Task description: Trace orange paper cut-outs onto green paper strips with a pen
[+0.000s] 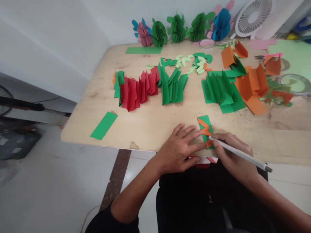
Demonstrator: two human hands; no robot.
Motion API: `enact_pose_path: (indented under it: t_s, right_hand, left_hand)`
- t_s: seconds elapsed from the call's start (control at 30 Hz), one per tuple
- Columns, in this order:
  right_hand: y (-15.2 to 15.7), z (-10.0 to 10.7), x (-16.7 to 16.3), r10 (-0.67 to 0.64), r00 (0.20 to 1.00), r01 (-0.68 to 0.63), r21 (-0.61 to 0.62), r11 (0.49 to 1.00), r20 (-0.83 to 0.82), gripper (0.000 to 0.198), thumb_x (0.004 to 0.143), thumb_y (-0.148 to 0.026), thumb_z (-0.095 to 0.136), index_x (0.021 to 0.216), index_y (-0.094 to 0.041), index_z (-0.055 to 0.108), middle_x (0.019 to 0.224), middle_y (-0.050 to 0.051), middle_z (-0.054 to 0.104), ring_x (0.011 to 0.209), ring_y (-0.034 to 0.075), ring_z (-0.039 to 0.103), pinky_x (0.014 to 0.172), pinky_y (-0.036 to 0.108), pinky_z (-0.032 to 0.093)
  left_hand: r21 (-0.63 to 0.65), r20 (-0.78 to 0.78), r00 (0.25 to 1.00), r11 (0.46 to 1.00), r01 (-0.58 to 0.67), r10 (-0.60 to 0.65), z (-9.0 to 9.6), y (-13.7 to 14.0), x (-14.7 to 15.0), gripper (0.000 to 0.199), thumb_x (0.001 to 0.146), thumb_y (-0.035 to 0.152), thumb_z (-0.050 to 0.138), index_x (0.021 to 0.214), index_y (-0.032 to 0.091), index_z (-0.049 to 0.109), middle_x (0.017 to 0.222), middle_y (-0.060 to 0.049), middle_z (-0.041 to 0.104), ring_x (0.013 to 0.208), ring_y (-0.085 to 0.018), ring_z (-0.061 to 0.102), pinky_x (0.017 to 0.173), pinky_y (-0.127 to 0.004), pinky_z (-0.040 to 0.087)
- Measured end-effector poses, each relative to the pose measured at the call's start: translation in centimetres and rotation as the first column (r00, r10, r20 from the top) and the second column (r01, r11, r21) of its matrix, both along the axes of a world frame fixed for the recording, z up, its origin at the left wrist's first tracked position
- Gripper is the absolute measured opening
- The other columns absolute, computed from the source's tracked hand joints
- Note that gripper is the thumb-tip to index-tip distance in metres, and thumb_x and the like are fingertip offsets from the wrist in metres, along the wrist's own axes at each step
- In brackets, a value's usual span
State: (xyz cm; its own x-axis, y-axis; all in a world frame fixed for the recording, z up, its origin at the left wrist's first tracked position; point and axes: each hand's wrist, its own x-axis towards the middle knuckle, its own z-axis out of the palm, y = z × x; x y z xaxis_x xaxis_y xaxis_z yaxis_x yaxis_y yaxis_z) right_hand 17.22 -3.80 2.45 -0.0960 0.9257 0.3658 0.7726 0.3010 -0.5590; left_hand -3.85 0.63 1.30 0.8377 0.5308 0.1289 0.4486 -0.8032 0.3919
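Observation:
At the table's front edge lies a small green paper strip, with an orange zigzag paper cutout flat on top of it. My left hand rests beside them, fingers spread, its fingertips touching the cutout and strip. My right hand grips a white pen with a dark end; its tip meets the cutout's right side. Part of the cutout's lower end is covered by my left fingers. Behind my hands stand folded green papers and another folded green stack.
Folded red papers and folded orange papers stand across the table. A green strip lies at left. Pale green cutouts, a tape roll, paper figures such as a blue one, and a white fan are farther back.

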Motion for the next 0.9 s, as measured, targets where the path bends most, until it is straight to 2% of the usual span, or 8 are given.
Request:
enact_pose_path:
  t_s: [0.9]
  right_hand:
    - [-0.9,0.02,0.6,-0.012,1.0,0.012,-0.009,1.0,0.002,0.007,0.09,-0.021,0.056,0.093,-0.022,0.062,0.082,0.001,0.071,0.072,0.014,0.066,0.066,0.026,0.051]
  left_hand:
    - [0.002,0.035,0.999,1.0,-0.005,0.005,-0.25,-0.07,0.03,0.04,0.093,0.045,0.049,0.129,0.027,0.058,0.15,-0.007,0.042,0.142,-0.029,0.03,0.116,-0.055,0.016]
